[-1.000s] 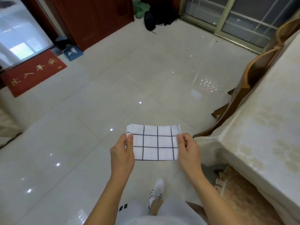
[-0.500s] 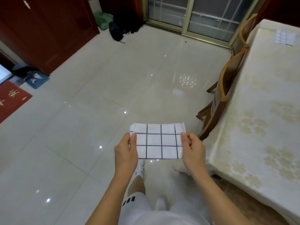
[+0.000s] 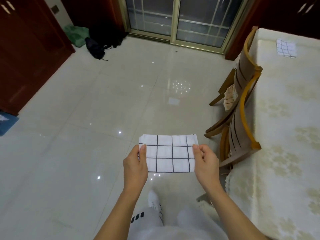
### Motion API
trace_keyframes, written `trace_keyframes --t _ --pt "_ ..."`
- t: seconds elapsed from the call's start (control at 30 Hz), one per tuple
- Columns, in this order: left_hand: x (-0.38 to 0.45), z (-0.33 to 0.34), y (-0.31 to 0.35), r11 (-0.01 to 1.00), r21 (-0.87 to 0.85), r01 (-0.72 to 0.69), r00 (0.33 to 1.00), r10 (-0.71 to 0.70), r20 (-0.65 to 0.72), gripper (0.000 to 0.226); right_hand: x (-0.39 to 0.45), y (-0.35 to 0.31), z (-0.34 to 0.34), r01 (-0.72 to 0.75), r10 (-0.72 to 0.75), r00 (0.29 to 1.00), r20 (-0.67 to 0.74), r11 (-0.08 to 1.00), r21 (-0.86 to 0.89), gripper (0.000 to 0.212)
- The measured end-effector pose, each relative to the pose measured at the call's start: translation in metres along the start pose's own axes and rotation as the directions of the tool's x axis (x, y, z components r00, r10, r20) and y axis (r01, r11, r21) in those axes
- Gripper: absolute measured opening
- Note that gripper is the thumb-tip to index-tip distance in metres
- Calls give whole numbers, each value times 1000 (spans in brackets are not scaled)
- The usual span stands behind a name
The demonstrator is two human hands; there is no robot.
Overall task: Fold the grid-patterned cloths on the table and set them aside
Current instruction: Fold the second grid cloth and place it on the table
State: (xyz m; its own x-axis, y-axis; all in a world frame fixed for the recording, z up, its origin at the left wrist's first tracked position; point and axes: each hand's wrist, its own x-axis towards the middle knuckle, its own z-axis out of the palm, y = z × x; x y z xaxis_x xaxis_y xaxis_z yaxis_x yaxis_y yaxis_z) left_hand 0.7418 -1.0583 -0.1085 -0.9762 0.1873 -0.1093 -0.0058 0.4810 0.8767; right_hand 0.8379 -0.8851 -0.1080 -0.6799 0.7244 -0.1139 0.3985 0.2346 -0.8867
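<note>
Folded cloth [image 3: 168,154] mid-frame, both hands pinching ends: left [image 3: 136,164], right [image 3: 206,163]. Not yet set aside. Second cloth [image 3: 285,48] upper right on surface [image 3: 277,135], apparently folded.

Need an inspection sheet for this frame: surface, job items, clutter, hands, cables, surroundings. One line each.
Surface: table at right under a cream patterned tablecloth.
Job's things: folded grid cloth held in the air over the floor, not on the table; second grid cloth lying at the table's far end.
Clutter: black bag and green bundle on the floor by the sliding door.
Hands: left hand pinches the cloth's left edge; right hand pinches its right edge.
Cables: nothing seen.
Surroundings: glossy tiled floor, two wooden chairs against the table, glass sliding door, dark red wooden door at left.
</note>
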Motion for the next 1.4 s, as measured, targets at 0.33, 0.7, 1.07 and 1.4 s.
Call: trace_keyframes --t 0.33,0.7,1.07,1.4 --pt "102 17 20 1000 -13 -3 994 4 109 40 77 -24 29 -67 68 995 -74 998 18 37" --pt "213 79 69 1000 6 -25 992 24 123 41 209 -26 31 -108 113 989 -94 992 59 34" --pt "333 191 155 1000 -9 -30 990 31 140 40 385 -32 -19 -87 94 989 -113 994 64 36" --pt "408 258 189 998 1 -59 979 58 196 41 479 -20 -36 -95 114 975 -190 990 108 38"
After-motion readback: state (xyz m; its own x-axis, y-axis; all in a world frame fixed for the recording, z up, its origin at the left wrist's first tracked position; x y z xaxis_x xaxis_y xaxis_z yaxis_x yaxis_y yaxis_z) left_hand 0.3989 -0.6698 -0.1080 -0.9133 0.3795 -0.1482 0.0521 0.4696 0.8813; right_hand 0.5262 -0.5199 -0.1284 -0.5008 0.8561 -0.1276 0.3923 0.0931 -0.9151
